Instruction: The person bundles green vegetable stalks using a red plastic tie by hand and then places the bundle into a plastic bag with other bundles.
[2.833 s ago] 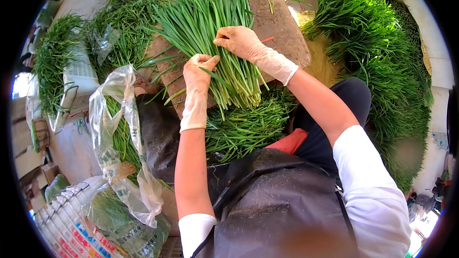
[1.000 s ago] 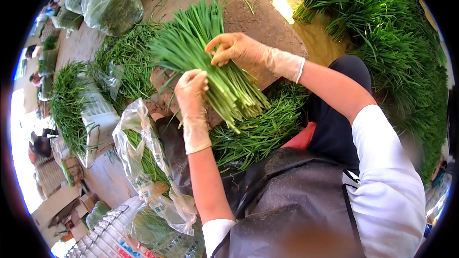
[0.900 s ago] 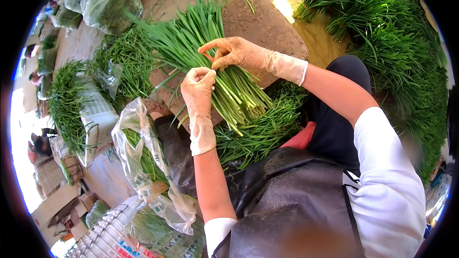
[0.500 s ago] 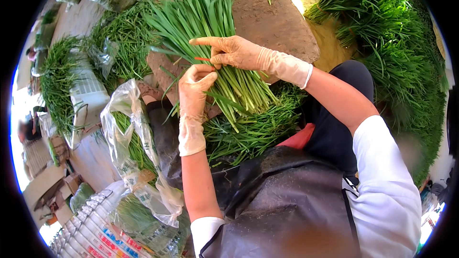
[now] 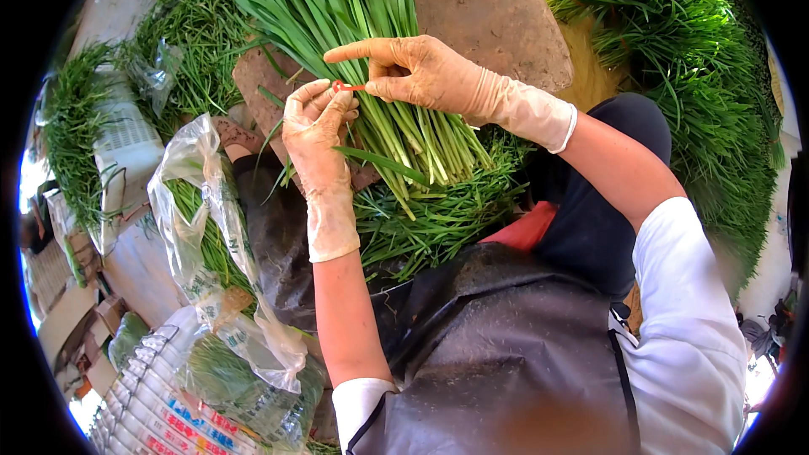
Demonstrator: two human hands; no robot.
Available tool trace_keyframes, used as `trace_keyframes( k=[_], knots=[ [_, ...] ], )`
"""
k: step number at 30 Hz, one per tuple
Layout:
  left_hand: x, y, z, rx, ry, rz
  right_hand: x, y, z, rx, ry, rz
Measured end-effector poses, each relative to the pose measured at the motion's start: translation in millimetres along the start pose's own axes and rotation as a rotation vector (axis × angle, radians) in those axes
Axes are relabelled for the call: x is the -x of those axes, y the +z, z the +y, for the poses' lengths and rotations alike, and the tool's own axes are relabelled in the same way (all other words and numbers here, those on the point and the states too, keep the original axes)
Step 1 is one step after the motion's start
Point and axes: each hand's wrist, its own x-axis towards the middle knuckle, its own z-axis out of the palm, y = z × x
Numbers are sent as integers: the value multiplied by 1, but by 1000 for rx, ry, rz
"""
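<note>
A large bunch of garlic chives [image 5: 350, 4] lies in front of me, its leaves pointing away and its pale cut stems toward my lap. Both my hands wear thin, soiled pale gloves. Above the stems, a thin red band [image 5: 353, 88] runs between my fingertips, with a small loop at its left end. My left hand [image 5: 317, 136] pinches that looped end beside the bunch. My right hand [image 5: 425, 73] grips the other end with thumb and bent fingers, its index finger stretched out to the left. Whether the band passes under the bunch is hidden.
Beneath the bunch is a brown, dirt-marked board [image 5: 497, 21]. Loose chives [image 5: 438, 232] cover my lap. Tied bunches [image 5: 674, 67] are heaped at the right. At the left are more loose chives [image 5: 202, 42], a white plastic crate [image 5: 126, 139] and a clear plastic bag [image 5: 181, 177].
Both hands have risen slightly away from me, the left one also shifting left. The red band now shows stretched between them with a loop at its left end. The view has shifted a little.
</note>
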Motion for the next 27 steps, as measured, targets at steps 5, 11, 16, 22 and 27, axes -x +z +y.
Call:
trace_keyframes(
  k=[5, 11, 16, 22, 27],
  knots=[
    [-1, -1, 0, 26, -33, 3, -1, 8, 6, 215, -47, 86],
    [1, -1, -4, 3, 46, -59, -5, 13, 9, 306, -98, 116],
    [3, -3, -6, 38, 25, -47, -1, 11, 10, 143, -64, 79],
    [5, 11, -12, 55, 68, 106, 1, 13, 7, 174, -62, 122],
    [9, 21, -19, 72, 160, 215, 2, 19, 6, 240, -69, 171]
  ],
)
